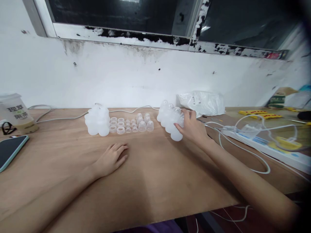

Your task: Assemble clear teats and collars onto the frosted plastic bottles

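Note:
On the right, my right hand (pixel 193 127) is closed round a bottle at the edge of a group of small translucent white bottles (pixel 167 119) with clear domed caps. Its fingers hide part of that bottle. My left hand (pixel 111 160) lies flat on the wooden table, fingers stretched out, holding nothing. Beyond it, clear ring collars (pixel 120 130) stand in rows, then small clear teats (pixel 128 130) and clear dome caps (pixel 145 126). Left of these is a tight cluster of white bottles (pixel 97 120) without visible caps.
A plastic bag (pixel 204 103) lies by the wall. White cables and a power strip (pixel 272 144) take up the right side, with yellow tools (pixel 259 114) behind. At the left are a drink cup (pixel 19 113) and a phone (pixel 12 150). The table's front edge (pixel 170 220) is near me.

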Tool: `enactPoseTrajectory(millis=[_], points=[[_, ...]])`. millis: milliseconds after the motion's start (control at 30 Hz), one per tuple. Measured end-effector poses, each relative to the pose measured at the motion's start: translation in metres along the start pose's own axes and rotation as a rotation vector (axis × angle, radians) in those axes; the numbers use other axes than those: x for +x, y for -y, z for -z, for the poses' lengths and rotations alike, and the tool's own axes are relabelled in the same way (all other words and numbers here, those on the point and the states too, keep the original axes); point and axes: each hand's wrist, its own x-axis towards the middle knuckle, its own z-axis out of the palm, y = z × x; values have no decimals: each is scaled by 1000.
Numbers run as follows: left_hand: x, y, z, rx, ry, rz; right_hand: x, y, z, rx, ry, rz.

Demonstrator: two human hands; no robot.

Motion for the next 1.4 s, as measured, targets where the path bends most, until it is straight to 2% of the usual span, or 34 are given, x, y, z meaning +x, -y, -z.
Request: enactPoseTrajectory(millis=[67,167,233,267,333,433,500,567,667,1233,1400], points=[[0,0,0,3,5,2,-1,2,7,16,-7,-14],[1,-1,0,6,8,6,-8,13,24,69,-107,-38],[2,-2,3,8,31,-6,-17,30,36,173,-164,54],[2,-1,6,10,55,-17,-22,41,39,254,-152,156],[2,0,13,11,120,-42,-32,67,37,432,-41,435],[0,6,22,28,211,-63,-44,104,17,599,265,810],[-1,12,25,45,246,-65,-46,119,-1,642,431,909],[-2,16,25,56,264,-61,-46,126,-15,664,510,910],[-3,17,23,65,261,-45,-45,124,-23,684,515,876],[-1,18,20,64,229,-63,-48,119,-21,714,482,853],[2,24,13,40,176,-55,-46,120,-22,761,418,844]])
